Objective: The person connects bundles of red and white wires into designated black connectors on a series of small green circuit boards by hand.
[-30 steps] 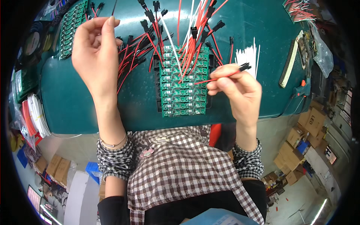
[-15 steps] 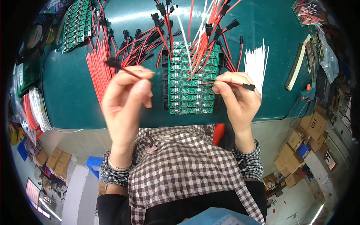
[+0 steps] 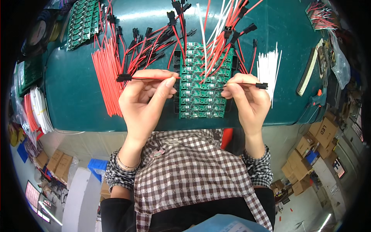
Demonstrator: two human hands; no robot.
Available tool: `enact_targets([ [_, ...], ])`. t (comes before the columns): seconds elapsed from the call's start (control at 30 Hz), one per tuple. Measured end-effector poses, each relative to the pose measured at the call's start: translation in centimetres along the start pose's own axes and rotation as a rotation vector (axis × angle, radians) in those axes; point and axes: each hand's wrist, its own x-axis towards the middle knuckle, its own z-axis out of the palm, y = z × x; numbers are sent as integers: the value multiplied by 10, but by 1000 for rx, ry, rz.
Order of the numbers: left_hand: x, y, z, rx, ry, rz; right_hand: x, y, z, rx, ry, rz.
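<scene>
A thin red-and-black connector lead [image 3: 148,78] is pinched between the thumb and fingertips of my left hand [image 3: 142,102]. Its black plug sticks out to the left, and the wire tip points right, at the board's left edge. My right hand [image 3: 250,103] pinches a second connector lead [image 3: 247,84], whose black plug lies to the right and whose wire ends reach over the board. Between my hands lies a panel of green circuit boards [image 3: 203,94] in a black holder. Several red wires and a few white ones lie across its upper part.
On the left are a bundle of red wires [image 3: 106,79] and a tangle of black-plugged leads [image 3: 150,40]. White wires [image 3: 268,69] lie on the right. Another green circuit panel [image 3: 83,25] is at the far left, and a hot glue gun [image 3: 317,98] rests near the right edge.
My left hand has moved right, to the board's edge, and its lead has turned from slanting to nearly level. My right hand still pinches its lead near the board's right side.
</scene>
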Motion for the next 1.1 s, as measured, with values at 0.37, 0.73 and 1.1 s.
enact_targets([
  [0.37,5,-3,2,113,-5,109,2,1,-1,9,-22,31],
  [0.73,9,-5,-3,222,-60,193,3,0,-1,35,-32,48],
  [1.1,12,-2,-3,342,-70,267,3,0,-1,36,-27,44],
])
